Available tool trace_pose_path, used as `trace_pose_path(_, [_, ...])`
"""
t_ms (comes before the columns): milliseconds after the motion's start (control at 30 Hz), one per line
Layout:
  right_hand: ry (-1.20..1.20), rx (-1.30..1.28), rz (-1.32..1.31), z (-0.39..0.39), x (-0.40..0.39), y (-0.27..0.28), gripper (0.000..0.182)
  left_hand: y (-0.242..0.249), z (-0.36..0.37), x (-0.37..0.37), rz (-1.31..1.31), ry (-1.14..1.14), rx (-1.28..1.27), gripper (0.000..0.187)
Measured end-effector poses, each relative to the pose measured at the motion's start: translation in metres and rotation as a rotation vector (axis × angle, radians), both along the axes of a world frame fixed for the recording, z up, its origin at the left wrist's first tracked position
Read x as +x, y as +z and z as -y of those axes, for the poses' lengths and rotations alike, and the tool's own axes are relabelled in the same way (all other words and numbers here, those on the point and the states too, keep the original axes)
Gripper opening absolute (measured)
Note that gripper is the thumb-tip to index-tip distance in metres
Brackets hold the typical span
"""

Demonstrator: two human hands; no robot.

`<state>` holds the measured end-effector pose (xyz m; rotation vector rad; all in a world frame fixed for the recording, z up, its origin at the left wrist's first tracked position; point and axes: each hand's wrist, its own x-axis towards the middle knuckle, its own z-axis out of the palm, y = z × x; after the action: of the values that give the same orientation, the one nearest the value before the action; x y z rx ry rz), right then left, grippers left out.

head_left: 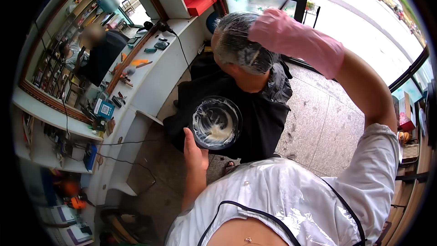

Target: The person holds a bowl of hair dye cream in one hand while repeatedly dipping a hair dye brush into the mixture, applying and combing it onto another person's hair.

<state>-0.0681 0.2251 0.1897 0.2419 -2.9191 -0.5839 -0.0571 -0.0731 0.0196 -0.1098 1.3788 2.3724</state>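
My bare left hand [195, 153] grips the near left edge of a round dark bowl [237, 117], thumb along its rim. Pale cream [220, 132] is pooled inside and smeared around the walls. A pink rubber glove covers my right hand [271, 31], raised over the back of a seated person's head. Its fingers curl down against the hair [236, 29] and are mostly hidden; anything in them is out of sight. The hair is dark grey, slicked and streaked with white cream. A black cape [259, 132] drapes the person, with the bowl held above it.
On the left a white counter [157, 70] carries clippers, combs and a blue QR-code card [104, 109] below a framed mirror [73, 41]. Black cords [129, 143] hang by the counter. Glass doors stand ahead; shelves with a basket [410, 150] line the right.
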Motion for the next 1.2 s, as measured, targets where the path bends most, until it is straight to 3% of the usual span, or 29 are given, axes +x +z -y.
trace_pose_path(233, [-0.095,-0.012,0.028,-0.046,0.026,-0.021,0.006,-0.001,0.002,-0.007,-0.007,-0.074,-0.003,0.058])
trace_pose_path(300, [-0.479,-0.095,0.376,-0.049,0.023,0.006,0.012,0.001,0.002,-0.006,-0.004,-0.082,0.021,0.058])
trace_pose_path(333, [-0.321,-0.144,0.346,-0.030,0.032,0.035,0.015,0.001,0.002,-0.006,0.000,-0.079,0.017,0.058])
trace_pose_path(367, [-0.208,-0.302,0.211,-0.042,0.029,0.027,0.015,0.001,0.002,-0.006,0.013,-0.075,0.013,0.059])
trace_pose_path(433, [-0.049,-0.302,-0.025,-0.025,0.016,0.033,0.013,-0.003,0.004,-0.006,0.027,-0.064,0.006,0.059])
trace_pose_path(500, [-0.015,-0.287,-0.073,0.000,-0.006,0.039,0.013,-0.006,0.002,-0.004,0.019,-0.028,-0.001,0.059])
trace_pose_path(667, [0.001,-0.184,-0.054,0.040,-0.099,0.007,0.011,-0.011,0.000,-0.001,0.022,0.014,0.043,0.061])
trace_pose_path(767, [-0.128,-0.036,-0.002,0.052,-0.127,-0.017,0.008,-0.012,-0.002,0.001,0.026,0.046,0.037,0.061])
trace_pose_path(900, [-0.168,0.420,-0.355,0.053,-0.135,-0.034,0.009,-0.014,-0.001,0.001,0.006,0.040,0.034,0.059])
trace_pose_path(967, [-0.166,0.073,0.044,0.053,-0.133,-0.007,0.011,-0.013,-0.002,0.001,0.006,0.039,0.034,0.059])
trace_pose_path(1033, [-0.229,-0.012,-0.032,0.054,-0.117,0.004,0.010,-0.010,-0.001,0.001,0.006,0.036,0.036,0.060])
trace_pose_path(1100, [-0.144,0.069,0.092,0.054,-0.084,0.020,0.029,-0.007,-0.001,0.000,0.010,0.021,0.030,0.059])
trace_pose_path(1167, [-0.224,0.201,-0.207,0.047,-0.073,0.003,0.008,-0.002,-0.001,0.000,0.017,0.007,0.021,0.061])
trace_pose_path(1200, [-0.130,0.175,-0.201,0.038,-0.064,0.002,0.006,-0.001,0.000,-0.001,0.024,0.001,0.013,0.062])
